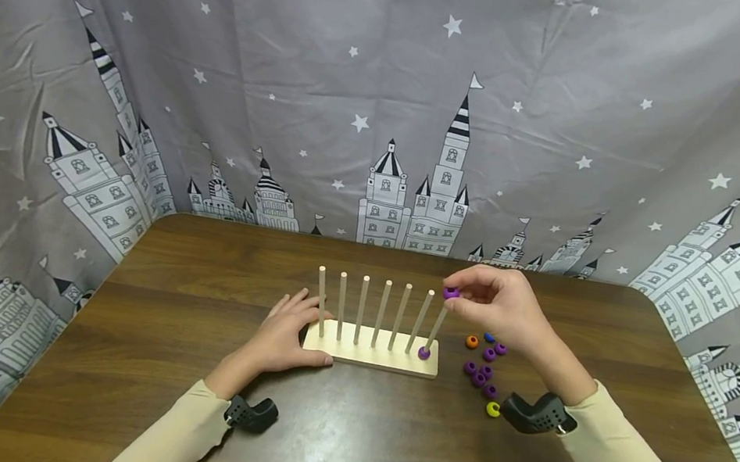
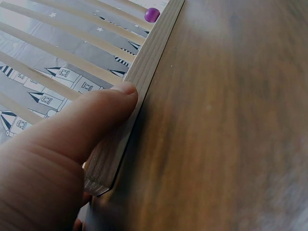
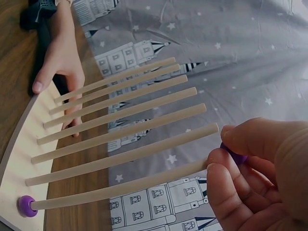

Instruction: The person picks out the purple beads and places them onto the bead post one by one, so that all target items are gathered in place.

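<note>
A pale wooden peg stand [image 1: 370,356] with a row of upright pegs sits on the table. My left hand [image 1: 288,334] grips its left end, the thumb [image 2: 113,101] along the front edge and the other fingers behind. At the top of the rightmost peg, my right hand [image 1: 498,304] pinches a purple bead [image 1: 451,293] between thumb and fingertips. Fingers partly cover that bead and the peg's tip in the right wrist view, so I cannot tell whether the bead is around the peg. Another purple bead [image 3: 27,206] sits around the foot of the same peg.
Right of the stand lie several loose purple beads [image 1: 478,380], an orange bead [image 1: 471,341], a blue bead [image 1: 488,337] and a yellow bead [image 1: 492,409]. The brown wooden table [image 1: 349,433] ends at a grey curtain [image 1: 337,61] printed with castles and stars.
</note>
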Action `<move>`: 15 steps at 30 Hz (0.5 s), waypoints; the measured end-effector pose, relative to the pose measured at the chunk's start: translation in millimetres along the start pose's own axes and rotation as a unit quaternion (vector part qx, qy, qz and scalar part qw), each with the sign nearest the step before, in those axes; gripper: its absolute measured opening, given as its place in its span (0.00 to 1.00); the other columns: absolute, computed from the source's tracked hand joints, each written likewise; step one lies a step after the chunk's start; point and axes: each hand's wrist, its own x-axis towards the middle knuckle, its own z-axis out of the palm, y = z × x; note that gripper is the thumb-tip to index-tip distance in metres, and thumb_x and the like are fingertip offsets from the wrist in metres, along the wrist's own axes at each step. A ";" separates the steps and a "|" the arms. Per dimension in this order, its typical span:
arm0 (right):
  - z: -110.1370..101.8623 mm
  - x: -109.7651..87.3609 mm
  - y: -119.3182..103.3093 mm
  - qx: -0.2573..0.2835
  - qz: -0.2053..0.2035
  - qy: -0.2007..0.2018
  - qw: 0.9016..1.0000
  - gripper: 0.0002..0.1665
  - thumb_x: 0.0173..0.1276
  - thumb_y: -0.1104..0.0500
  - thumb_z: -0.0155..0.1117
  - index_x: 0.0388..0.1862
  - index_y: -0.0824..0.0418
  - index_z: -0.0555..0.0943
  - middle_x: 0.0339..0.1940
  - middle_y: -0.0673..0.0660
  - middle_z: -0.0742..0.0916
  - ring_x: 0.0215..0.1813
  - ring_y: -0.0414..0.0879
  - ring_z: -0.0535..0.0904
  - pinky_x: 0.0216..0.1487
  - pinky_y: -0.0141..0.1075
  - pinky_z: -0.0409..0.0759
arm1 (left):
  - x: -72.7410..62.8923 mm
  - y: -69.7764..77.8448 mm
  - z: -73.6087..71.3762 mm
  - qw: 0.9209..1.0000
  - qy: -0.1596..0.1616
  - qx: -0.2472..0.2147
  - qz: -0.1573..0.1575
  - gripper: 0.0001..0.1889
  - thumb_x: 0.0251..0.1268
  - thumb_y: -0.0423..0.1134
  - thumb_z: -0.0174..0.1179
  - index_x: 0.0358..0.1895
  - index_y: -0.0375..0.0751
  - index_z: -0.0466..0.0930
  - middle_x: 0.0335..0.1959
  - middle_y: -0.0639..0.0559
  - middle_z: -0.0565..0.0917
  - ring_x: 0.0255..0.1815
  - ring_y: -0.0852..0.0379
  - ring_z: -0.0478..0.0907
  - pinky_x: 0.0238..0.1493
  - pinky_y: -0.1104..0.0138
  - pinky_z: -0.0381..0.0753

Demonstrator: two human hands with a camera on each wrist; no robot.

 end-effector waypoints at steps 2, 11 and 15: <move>0.8 -0.7 1.2 0.004 -0.001 0.005 1.000 0.11 0.60 0.70 0.72 0.43 0.69 0.88 0.37 0.64 0.91 0.32 0.33 0.83 0.33 0.25 0.84 | 0.1 -0.2 0.1 1.000 -0.001 0.001 -0.001 0.35 0.46 0.57 0.75 0.59 0.45 0.83 0.75 0.36 0.71 0.82 0.31 0.54 0.80 0.34 0.47; 4.8 -4.3 6.8 0.028 -0.003 0.018 0.999 0.12 0.59 0.72 0.71 0.43 0.72 0.86 0.31 0.53 0.90 0.30 0.33 0.81 0.27 0.26 0.80 | 0.0 0.2 0.1 1.000 -0.001 0.000 0.000 0.36 0.46 0.58 0.75 0.60 0.44 0.83 0.75 0.36 0.71 0.82 0.31 0.54 0.81 0.35 0.46; 6.2 -4.9 8.0 0.034 -0.003 0.018 0.999 0.13 0.58 0.72 0.71 0.43 0.73 0.86 0.30 0.51 0.89 0.29 0.33 0.81 0.26 0.25 0.79 | -0.1 0.4 -0.2 1.000 0.000 0.001 -0.002 0.36 0.46 0.57 0.75 0.59 0.44 0.83 0.75 0.36 0.71 0.82 0.31 0.54 0.81 0.35 0.46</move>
